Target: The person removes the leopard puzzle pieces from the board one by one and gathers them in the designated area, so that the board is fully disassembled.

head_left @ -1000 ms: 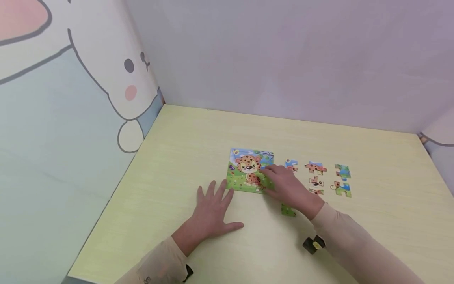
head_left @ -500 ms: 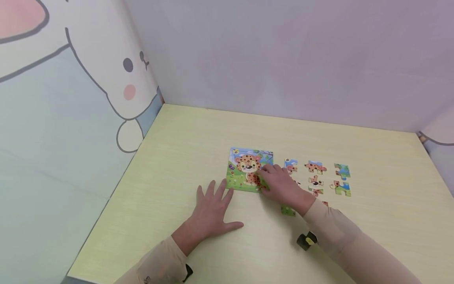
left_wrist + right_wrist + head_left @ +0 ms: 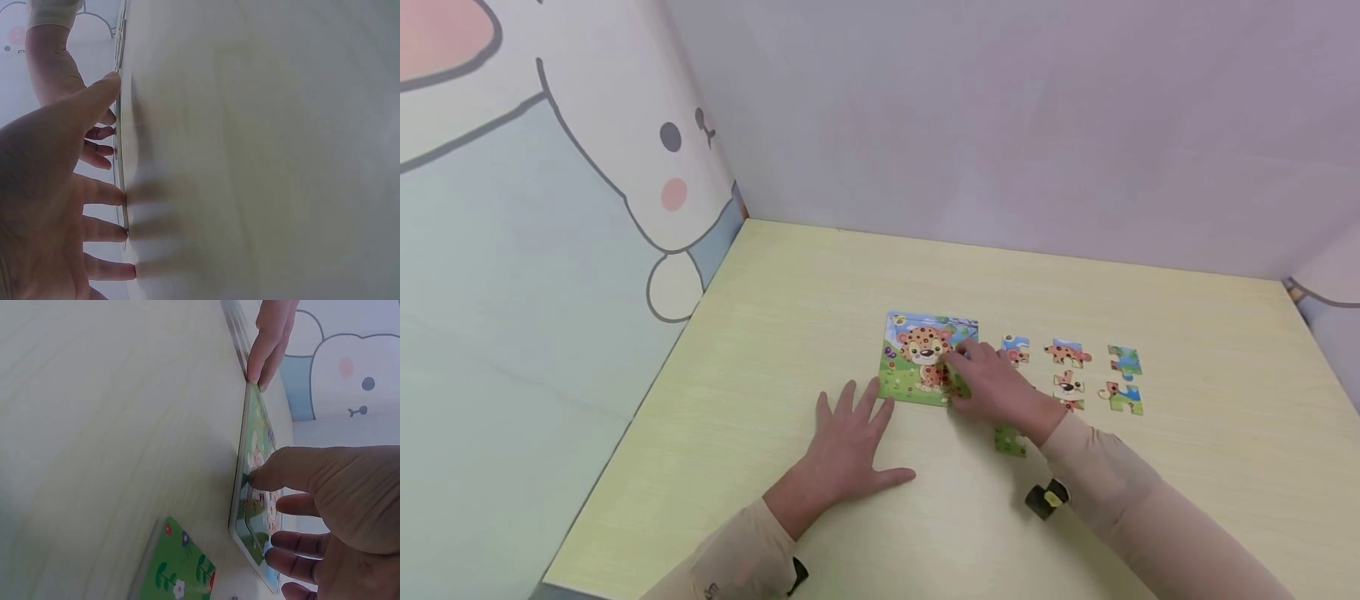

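Note:
A square leopard puzzle board [image 3: 917, 358] lies mid-table. My left hand [image 3: 850, 442] rests flat on the table [image 3: 775, 333], fingers spread, with its fingertips [image 3: 122, 206] against the board's lower left corner. My right hand [image 3: 992, 383] covers the board's lower right part. In the right wrist view its thumb [image 3: 262, 478] presses the near edge of the board [image 3: 253, 450] while its curled fingers [image 3: 294, 544] lie over the top, pinching it. A loose green piece [image 3: 1010, 442] [image 3: 178, 575] lies just below that hand.
Several loose puzzle pieces lie right of the board, among them a spotted one [image 3: 1067, 354] and a blue-green one [image 3: 1124, 362]. A wall with a cartoon rabbit [image 3: 677, 167] bounds the table on the left and a plain wall [image 3: 1000, 125] stands behind it.
My right hand has slid a little left and up over the board's right side. The left hand and the loose pieces have stayed where they were.

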Motion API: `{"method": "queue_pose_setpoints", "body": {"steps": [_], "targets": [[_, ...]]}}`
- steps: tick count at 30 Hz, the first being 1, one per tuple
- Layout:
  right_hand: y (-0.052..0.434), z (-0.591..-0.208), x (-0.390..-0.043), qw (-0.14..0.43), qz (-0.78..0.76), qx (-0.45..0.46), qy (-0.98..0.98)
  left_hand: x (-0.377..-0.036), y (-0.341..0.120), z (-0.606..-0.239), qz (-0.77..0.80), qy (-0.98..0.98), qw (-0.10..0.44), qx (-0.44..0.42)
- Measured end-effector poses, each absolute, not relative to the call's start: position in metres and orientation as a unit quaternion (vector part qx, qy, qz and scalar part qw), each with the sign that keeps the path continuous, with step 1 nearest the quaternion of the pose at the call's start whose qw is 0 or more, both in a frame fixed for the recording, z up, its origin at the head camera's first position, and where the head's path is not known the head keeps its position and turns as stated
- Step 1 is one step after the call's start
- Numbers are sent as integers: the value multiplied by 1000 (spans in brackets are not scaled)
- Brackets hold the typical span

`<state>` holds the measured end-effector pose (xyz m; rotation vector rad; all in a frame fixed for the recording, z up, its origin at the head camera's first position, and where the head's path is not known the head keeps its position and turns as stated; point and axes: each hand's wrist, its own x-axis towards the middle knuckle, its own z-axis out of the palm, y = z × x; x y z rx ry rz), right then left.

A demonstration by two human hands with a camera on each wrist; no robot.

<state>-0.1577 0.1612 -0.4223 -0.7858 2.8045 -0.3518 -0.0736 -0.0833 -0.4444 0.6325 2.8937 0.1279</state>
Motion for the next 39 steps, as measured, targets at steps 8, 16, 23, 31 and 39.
{"method": "queue_pose_setpoints", "body": {"steps": [8,16,23,31,39], "targets": [[163,-424,-164,83,-96,-276,953,-73,-83,-445,44,972,81,215],[163,-424,-170,85,-93,-286,950,-73,-83,-444,44,972,79,216],[166,-425,-169,68,-85,-296,949,-73,-83,-443,43,972,80,215],[178,-419,-163,61,-103,-276,954,-73,-83,-444,45,972,85,213],[206,-410,-149,61,-110,-262,957,-74,-82,-443,48,972,95,208]]}}
